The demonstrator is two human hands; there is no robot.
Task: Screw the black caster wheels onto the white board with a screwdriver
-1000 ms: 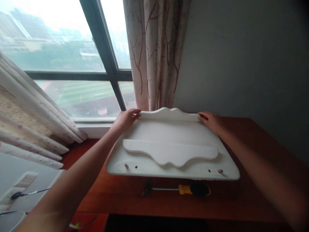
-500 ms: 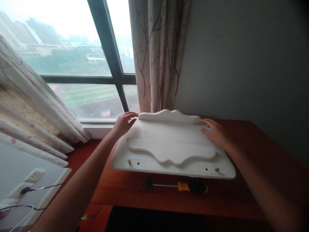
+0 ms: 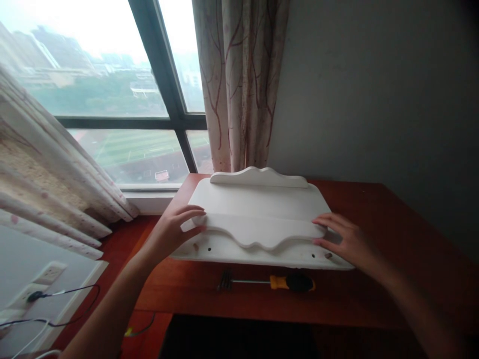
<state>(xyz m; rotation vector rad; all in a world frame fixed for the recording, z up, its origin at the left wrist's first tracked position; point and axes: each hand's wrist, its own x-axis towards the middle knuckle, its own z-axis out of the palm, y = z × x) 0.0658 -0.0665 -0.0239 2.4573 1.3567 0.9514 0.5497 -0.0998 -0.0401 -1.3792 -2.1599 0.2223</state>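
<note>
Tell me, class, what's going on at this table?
A person's left hand and right hand are at opposite ends of the nearer wavy piece, which lies on a white board; whether they grip it is unclear. The farther wavy piece stands along the board's far edge, untouched. A screwdriver lies on the table in front.

Both arms (image 3: 112, 294) stretch forward, left hand (image 3: 174, 230) and right hand (image 3: 348, 240) roughly level, well apart, fingers (image 3: 189, 215) curved inward, each thumb (image 3: 193, 232) spread below them.

Two wavy boards (image 3: 262, 230), one panel (image 3: 258, 201), two pegs (image 3: 328, 256), one screwdriver (image 3: 277, 282), several screws (image 3: 225, 280) too blurred to count
</note>
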